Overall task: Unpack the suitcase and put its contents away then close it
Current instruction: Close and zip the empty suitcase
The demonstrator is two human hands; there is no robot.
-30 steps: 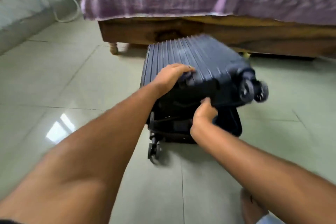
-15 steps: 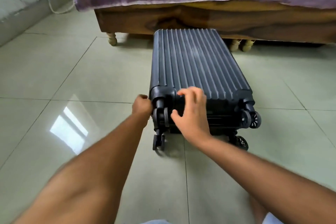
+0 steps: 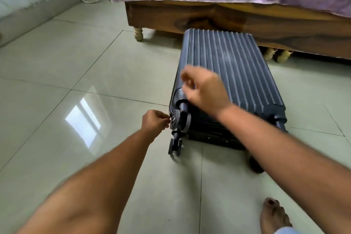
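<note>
Pale tiled floor [image 3: 79,66] by a wooden bed [image 3: 209,19] — left hand [image 3: 154,122] pinches something small, seemingly a zipper pull, at the closed suitcase [image 3: 233,74]'s near-left corner; right hand [image 3: 206,89] hovers blurred, fingers loosely curled, above its lid

Single head-worn wide-angle view, looking forward and down from standing or bent-over height. Both forearms reach in from the bottom edge; tiled floor [image 3: 79,66] fills most of the frame, close range. Bed frame [image 3: 209,19] crosses the top, edges curved by lens distortion.
</note>
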